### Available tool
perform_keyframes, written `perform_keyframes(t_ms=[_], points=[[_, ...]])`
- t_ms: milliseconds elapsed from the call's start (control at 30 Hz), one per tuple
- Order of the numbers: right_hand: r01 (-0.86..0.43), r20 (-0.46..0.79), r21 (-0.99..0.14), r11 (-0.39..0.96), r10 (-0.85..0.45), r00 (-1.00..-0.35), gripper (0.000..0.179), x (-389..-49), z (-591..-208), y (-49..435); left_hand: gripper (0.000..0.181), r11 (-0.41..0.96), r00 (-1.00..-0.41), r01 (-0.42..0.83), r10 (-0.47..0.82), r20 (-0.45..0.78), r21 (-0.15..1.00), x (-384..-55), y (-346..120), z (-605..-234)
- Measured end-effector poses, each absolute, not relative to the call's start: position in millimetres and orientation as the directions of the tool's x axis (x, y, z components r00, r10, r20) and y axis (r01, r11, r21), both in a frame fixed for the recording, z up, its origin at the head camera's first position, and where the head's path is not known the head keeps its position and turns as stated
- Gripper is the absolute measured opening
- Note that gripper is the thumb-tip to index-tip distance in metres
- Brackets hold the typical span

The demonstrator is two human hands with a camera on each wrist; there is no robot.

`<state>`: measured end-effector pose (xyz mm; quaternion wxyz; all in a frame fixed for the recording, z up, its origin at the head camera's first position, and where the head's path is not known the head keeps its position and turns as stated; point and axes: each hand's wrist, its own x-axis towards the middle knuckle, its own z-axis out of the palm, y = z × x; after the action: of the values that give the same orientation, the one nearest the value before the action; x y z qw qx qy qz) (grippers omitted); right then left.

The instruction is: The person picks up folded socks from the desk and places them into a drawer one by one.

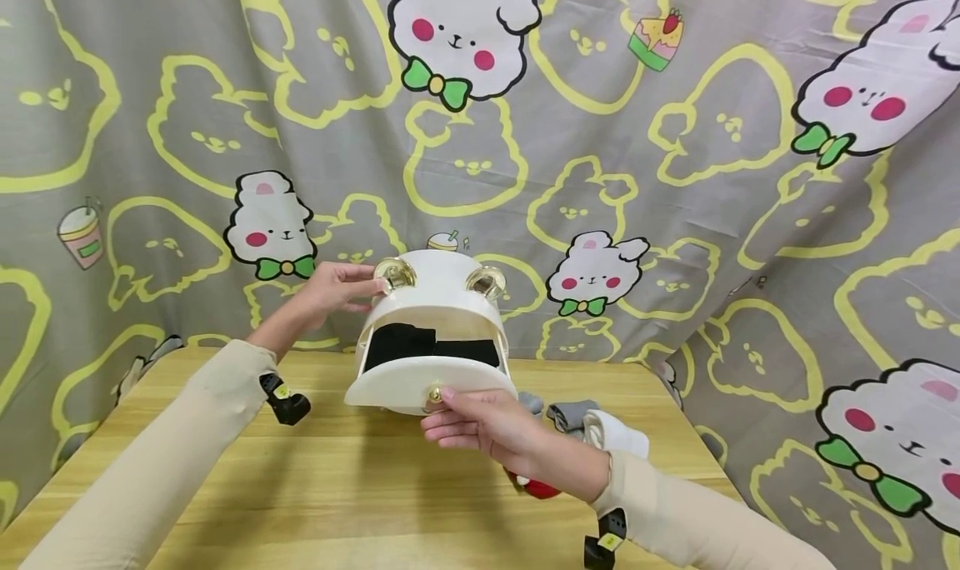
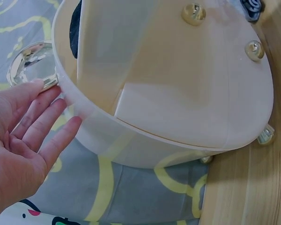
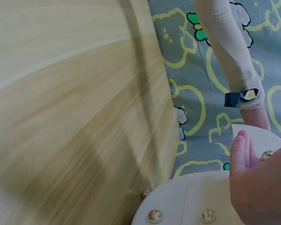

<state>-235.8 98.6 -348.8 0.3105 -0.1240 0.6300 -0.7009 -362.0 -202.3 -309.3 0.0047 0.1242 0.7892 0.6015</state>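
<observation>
A white storage box (image 1: 442,277) with gold ears stands on the table, its upper drawer (image 1: 397,381) pulled out. Folded black cloth (image 1: 401,347) lies inside that drawer. With thumb and fingers my left hand (image 1: 337,291) pinches the gold ear (image 2: 32,65) on the box's left side, the other fingers extended beside the shell. My right hand (image 1: 491,424) is at the drawer front, thumb and fingers pinching its round gold knob (image 1: 435,394). Two more gold knobs (image 2: 193,14) show on the lower front in the left wrist view.
Right of the box lie a grey cloth roll (image 1: 573,414) and a white one (image 1: 617,433). Something red (image 1: 542,488) is partly hidden under my right forearm. A patterned grey curtain (image 1: 465,170) hangs behind the wooden table (image 1: 315,487).
</observation>
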Motion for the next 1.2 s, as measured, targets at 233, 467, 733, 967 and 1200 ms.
perform_keyframes(t_ms=[233,467,733,967,1200], points=[[0.276,-0.212,-0.961,-0.022,-0.585,-0.783,0.050,-240,-347,97,0.049,0.260,-0.968,0.193,0.208,0.140,0.946,-363,-200,-310],[0.230,-0.183,-0.973,-0.009,-0.572,-0.800,0.049,-254,-345,94,0.048,0.248,-0.968,0.191,0.209,0.140,0.950,-365,-201,-307],[0.183,-0.156,-0.983,0.005,-0.550,-0.820,0.050,-268,-345,90,0.047,0.238,-0.966,0.196,0.212,0.146,0.951,-365,-202,-307],[0.175,-0.155,-0.985,0.007,-0.508,-0.848,0.045,-277,-343,86,0.048,0.231,-0.967,0.190,0.211,0.141,0.954,-364,-203,-308],[0.171,-0.147,-0.985,-0.009,-0.473,-0.869,0.042,-286,-344,82,0.047,0.231,-0.971,0.176,0.200,0.130,0.957,-362,-202,-309]])
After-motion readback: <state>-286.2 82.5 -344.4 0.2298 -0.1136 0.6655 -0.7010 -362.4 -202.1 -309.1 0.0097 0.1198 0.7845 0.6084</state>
